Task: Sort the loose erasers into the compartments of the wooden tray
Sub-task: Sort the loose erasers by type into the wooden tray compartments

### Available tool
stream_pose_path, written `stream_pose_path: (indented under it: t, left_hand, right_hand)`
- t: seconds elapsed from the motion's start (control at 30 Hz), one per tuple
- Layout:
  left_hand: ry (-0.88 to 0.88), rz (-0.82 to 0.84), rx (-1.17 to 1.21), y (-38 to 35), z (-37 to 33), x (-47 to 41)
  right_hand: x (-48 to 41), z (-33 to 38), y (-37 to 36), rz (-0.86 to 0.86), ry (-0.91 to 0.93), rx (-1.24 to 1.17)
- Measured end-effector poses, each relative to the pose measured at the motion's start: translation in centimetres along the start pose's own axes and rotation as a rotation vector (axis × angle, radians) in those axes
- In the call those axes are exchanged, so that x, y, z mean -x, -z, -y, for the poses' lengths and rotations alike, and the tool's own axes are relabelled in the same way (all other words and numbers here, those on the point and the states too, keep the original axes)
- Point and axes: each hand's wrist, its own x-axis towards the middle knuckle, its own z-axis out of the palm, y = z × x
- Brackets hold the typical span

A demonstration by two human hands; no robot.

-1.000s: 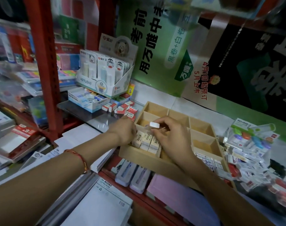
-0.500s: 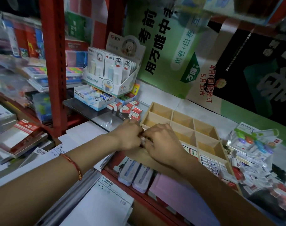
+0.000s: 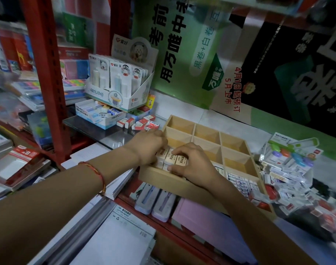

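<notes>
Light: dim, cool indoor cast.
Brightest: wooden tray (image 3: 163, 177), pale counter (image 3: 182, 109).
Sheen: green poster (image 3: 194, 54), glass shelf (image 3: 90, 129).
Sharpness: erasers (image 3: 174, 157) legible at centre; far-left stock (image 3: 4, 88) smeared.
Distortion: red upright (image 3: 46, 73) leans, wide-angle.

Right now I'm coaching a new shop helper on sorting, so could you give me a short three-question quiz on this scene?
1. True or false: the far row of the light wooden compartment tray holds erasers.
2. Where do the cream-sleeved block erasers lie? A: the tray's near-left compartment. B: its far-right compartment. C: outside the tray.
3. Which hand wears the red string bracelet?
Key: 1 false; 2 A; 3 the left hand.
</notes>
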Motion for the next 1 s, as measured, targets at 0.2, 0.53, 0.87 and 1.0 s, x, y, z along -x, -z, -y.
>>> stream_pose_path:
  t: [0.2, 0.53, 0.87, 1.0]
  left_hand:
    - [-0.018, 0.028, -0.116, -0.5, -0.4, -0.5]
    - [0.052, 0.02, -0.081, -0.6, -0.3, -0.9]
    - [0.15, -0.089, 0.496, -0.2, 1.7, 0.9]
    - [0.278, -0.198, 0.682, -2.6, 1.8, 2.5]
  right_hand:
    - [-0.4, 1.0, 0.6, 0.047, 0.037, 0.285]
    - [-1.2, 2.1, 0.9, 0.087, 0.055, 0.339]
    - [-0.9, 0.6, 1.9, 0.036, 0.009, 0.013]
    - [-0.6, 1.1, 0.9, -0.032, 0.12, 0.067]
